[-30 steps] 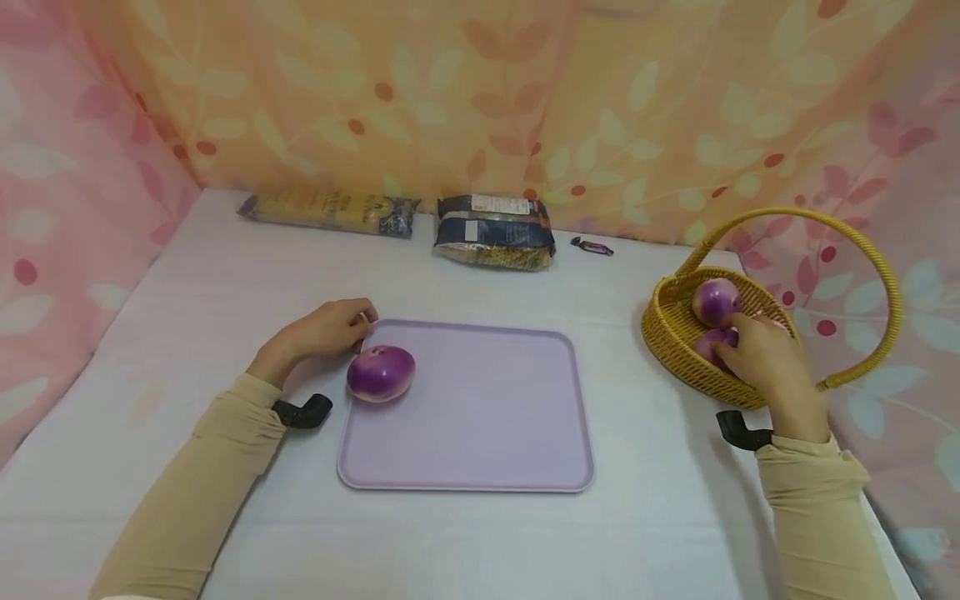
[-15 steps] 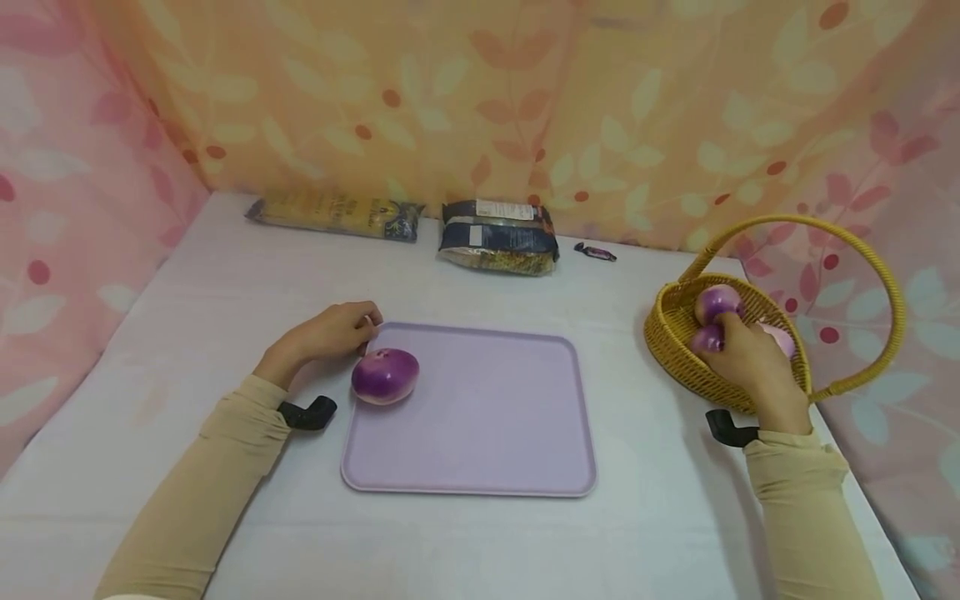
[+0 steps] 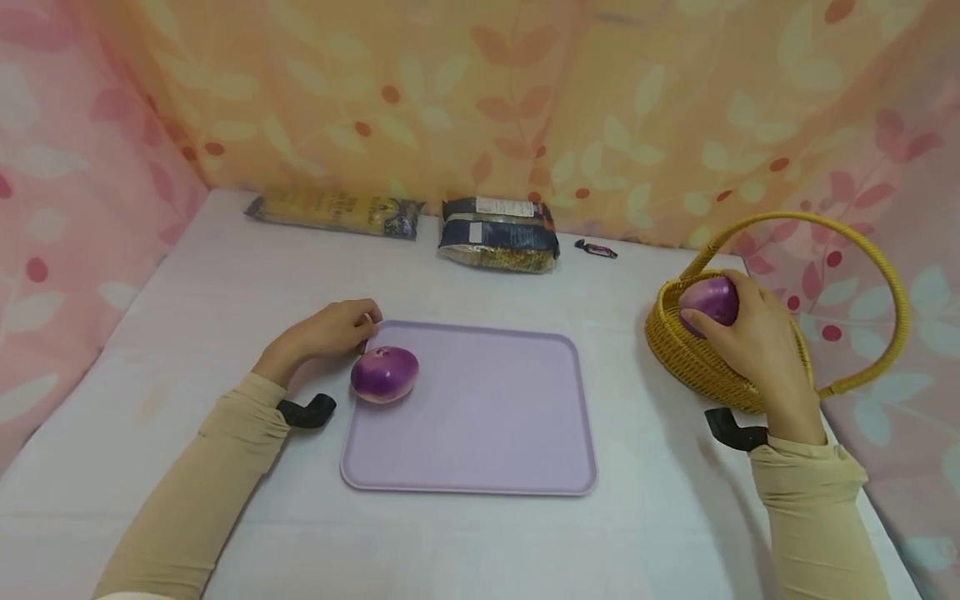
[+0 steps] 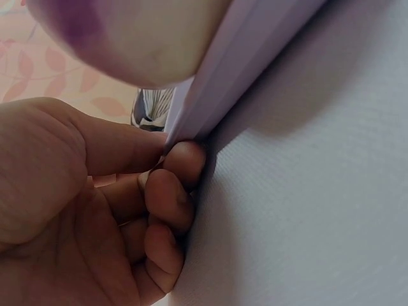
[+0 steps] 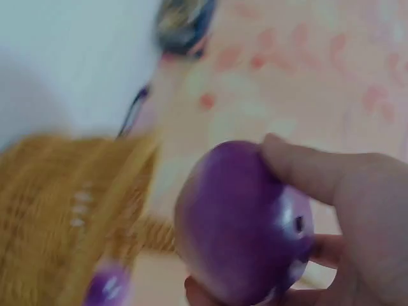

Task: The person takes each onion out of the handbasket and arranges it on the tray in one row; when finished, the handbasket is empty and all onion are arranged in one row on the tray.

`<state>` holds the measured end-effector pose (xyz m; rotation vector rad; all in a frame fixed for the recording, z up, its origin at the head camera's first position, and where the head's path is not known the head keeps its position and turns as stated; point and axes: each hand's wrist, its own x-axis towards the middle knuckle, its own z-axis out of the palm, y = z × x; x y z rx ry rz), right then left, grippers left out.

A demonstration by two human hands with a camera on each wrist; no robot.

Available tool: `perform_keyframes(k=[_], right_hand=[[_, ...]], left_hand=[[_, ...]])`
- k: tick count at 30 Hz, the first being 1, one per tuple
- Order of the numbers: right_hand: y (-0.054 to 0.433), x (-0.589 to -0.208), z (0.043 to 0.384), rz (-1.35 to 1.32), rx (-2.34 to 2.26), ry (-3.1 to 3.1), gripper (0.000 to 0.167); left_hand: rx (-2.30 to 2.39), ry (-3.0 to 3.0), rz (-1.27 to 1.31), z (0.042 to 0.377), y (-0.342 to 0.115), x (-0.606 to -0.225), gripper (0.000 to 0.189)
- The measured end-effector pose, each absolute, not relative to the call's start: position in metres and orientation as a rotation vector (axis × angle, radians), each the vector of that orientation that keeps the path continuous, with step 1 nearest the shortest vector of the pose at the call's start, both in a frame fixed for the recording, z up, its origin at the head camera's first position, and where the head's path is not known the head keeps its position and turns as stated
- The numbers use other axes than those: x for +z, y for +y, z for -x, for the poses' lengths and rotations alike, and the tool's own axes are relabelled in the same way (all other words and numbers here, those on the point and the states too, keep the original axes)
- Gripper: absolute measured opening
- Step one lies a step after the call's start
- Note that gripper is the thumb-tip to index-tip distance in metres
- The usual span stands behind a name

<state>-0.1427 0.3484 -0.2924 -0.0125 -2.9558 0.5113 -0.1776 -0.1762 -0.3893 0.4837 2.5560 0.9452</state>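
My right hand (image 3: 761,337) grips a glossy round purple vegetable (image 5: 242,223), pale on one side, its exact kind unclear, thumb and fingers around it. It is above the yellow wicker basket (image 3: 686,367). Inside the basket, another purple one (image 5: 108,287) shows in the right wrist view. My left hand (image 3: 333,329) pinches the lilac tray (image 3: 480,408) at its far left corner, thumb on the rim and fingers curled below, as the left wrist view shows. Beside that hand, a similar purple-and-white vegetable (image 3: 385,375) rests on the tray's left edge.
A long yellow packet (image 3: 337,214) and a dark-banded packet (image 3: 498,236) lie along the back of the white table, with a small wrapped candy (image 3: 596,249) to their right. The basket's tall handle (image 3: 888,283) arches out to the right. Floral cloth hangs around.
My right hand has taken hold of a purple vegetable among those in the basket and lifted it up. The left hand stays at the tray's corner.
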Motion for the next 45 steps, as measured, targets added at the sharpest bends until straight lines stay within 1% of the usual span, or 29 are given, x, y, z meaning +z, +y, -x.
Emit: perform_keyframes(k=[4, 8, 15, 19, 26, 28, 32, 37, 45], right_hand=[[0.316, -0.279, 0.139, -0.062, 0.664, -2.953, 0.093], [0.287, -0.282, 0.134, -0.172, 0.669, -2.979, 0.088], [0.251, -0.315, 0.127, -0.461, 0.643, -3.076, 0.075], [0.238, -0.335, 0.124, -0.564, 0.643, -3.098, 0.071], [0.224, -0.354, 0.123, -0.594, 0.608, -3.091, 0.070], [0.222, -0.356, 0.123, -0.620, 0.581, -3.074, 0.069], [0.220, -0.358, 0.124, -0.651, 0.549, -3.052, 0.061], [0.219, -0.359, 0.123, -0.630, 0.540, -3.029, 0.063], [0.217, -0.365, 0.123, -0.702, 0.541, -2.884, 0.056]], left_hand=[[0.946, 2.556, -0.495, 0.177, -0.176, -0.387, 0.021], [0.946, 2.553, -0.495, 0.177, -0.177, -0.387, 0.021], [0.949, 2.558, -0.491, 0.180, -0.178, -0.392, 0.020], [0.947, 2.556, -0.495, 0.179, -0.177, -0.392, 0.019], [0.941, 2.557, -0.498, 0.177, -0.176, -0.388, 0.020], [0.942, 2.558, -0.502, 0.177, -0.176, -0.387, 0.020], [0.940, 2.558, -0.503, 0.178, -0.177, -0.388, 0.019], [0.933, 2.563, -0.495, 0.179, -0.177, -0.390, 0.019], [0.944, 2.555, -0.496, 0.180, -0.177, -0.391, 0.019]])
